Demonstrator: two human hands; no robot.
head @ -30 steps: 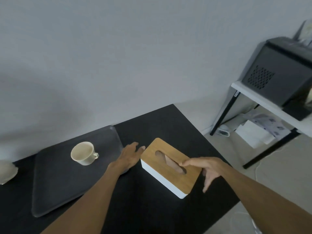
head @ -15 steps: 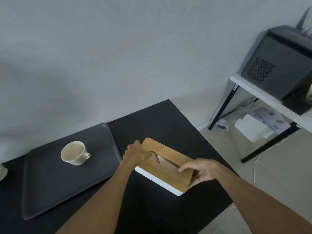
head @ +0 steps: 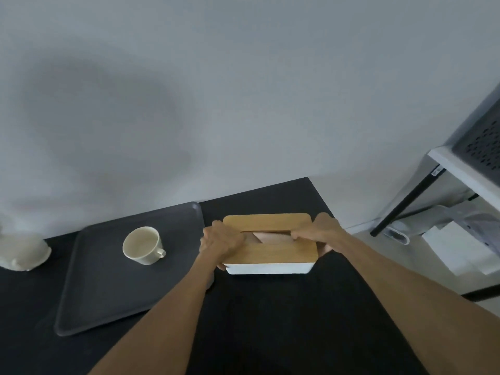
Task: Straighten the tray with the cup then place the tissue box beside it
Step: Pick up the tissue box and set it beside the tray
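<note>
A white tissue box [head: 270, 267] with a wooden lid sits near the back right of the black table [head: 270, 334], its long side facing me. My left hand [head: 220, 240] grips its left end and my right hand [head: 319, 234] grips its right end. Whether the box rests on the table or is lifted slightly, I cannot tell. Just left of the box lies a dark grey tray [head: 108, 293], and my left hand is next to its right rim. A cream cup [head: 143, 246] stands on the tray's far half, handle pointing right.
A pale crumpled object [head: 23, 251] lies at the table's left edge. The wall runs along the table's back. To the right stands a white shelf with black legs [head: 443, 169], a dark perforated device [head: 484, 142] on it, and papers [head: 457, 250] on the floor below.
Both hands have closed on the ends of the tissue box and turned it from a diagonal to square with the table, close beside the tray. The tray and cup stayed put.
</note>
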